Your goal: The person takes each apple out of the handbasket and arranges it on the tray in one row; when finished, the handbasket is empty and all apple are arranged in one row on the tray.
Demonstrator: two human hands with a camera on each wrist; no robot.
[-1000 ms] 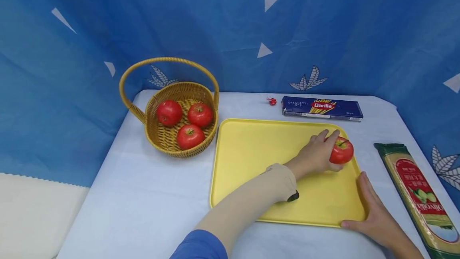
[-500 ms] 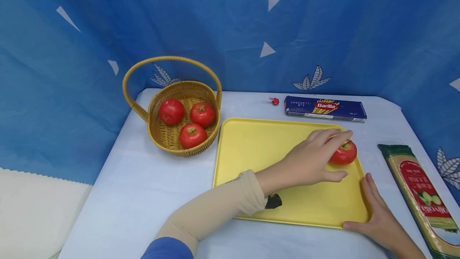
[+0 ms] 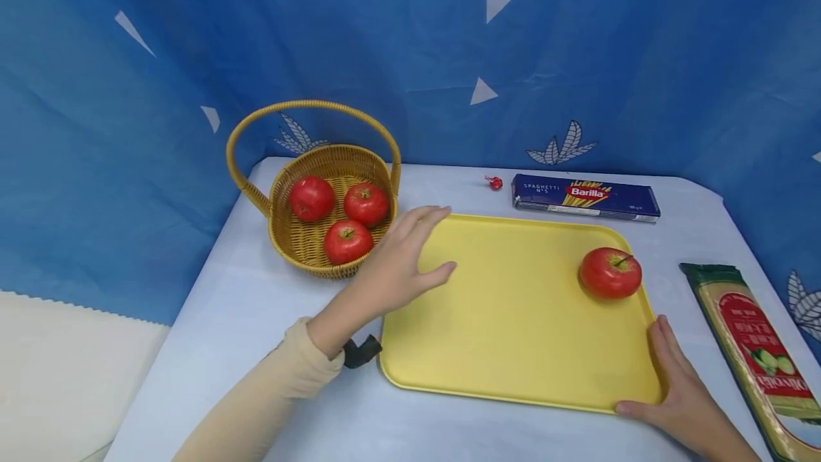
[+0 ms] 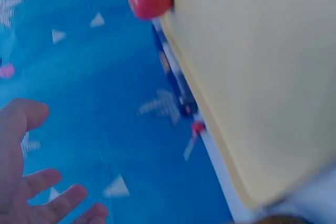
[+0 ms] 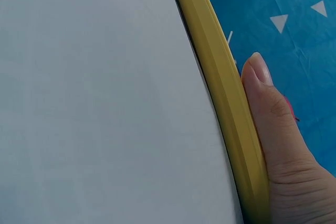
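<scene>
Your red apple [image 3: 611, 273] sits stem up on the yellow tray [image 3: 507, 312], by its right edge toward the far right corner. Your right hand [image 3: 683, 391] spans the tray's near right corner, thumb apart from the straight fingers, both against the rim. Your left hand [image 3: 400, 269] is above the tray's left edge, thumb and fingers apart, beside the wicker basket [image 3: 282, 237] with three apples [image 3: 348, 242] near the bench's [image 3: 205, 319] far left corner. Along the far edge lie a wrapped candy [image 3: 495, 183] and a blue spaghetti box [image 3: 545, 196]; a green-ended pasta pack [image 3: 763, 351] follows the right edge.
</scene>
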